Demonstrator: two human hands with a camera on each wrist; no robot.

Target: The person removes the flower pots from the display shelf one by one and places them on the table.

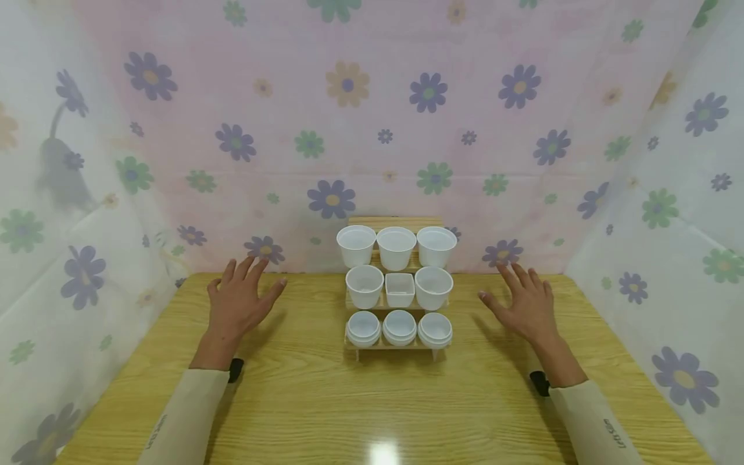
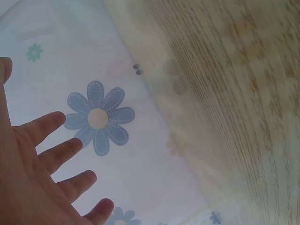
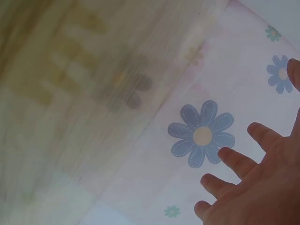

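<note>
In the head view my left hand (image 1: 239, 303) is spread over the left part of the table, its fingers apart and holding nothing. My right hand (image 1: 527, 307) mirrors it on the right, fingers likewise spread with nothing in them. Between the two hands stands a tiered wooden rack (image 1: 401, 345) with white containers on its three steps. Tall cups such as this white cup (image 1: 396, 248) line the top step. The middle step carries two round cups and a small square white container (image 1: 400, 290) between them. Along the bottom step sit three small round white pots (image 1: 399, 328).
The wood-grain table (image 1: 325, 400) reaches back to a flower-print cloth (image 1: 389, 142), which also hangs along both sides. Black wrist bands (image 1: 235, 371) show at both sleeve cuffs. Bright light reflects off the table's near edge.
</note>
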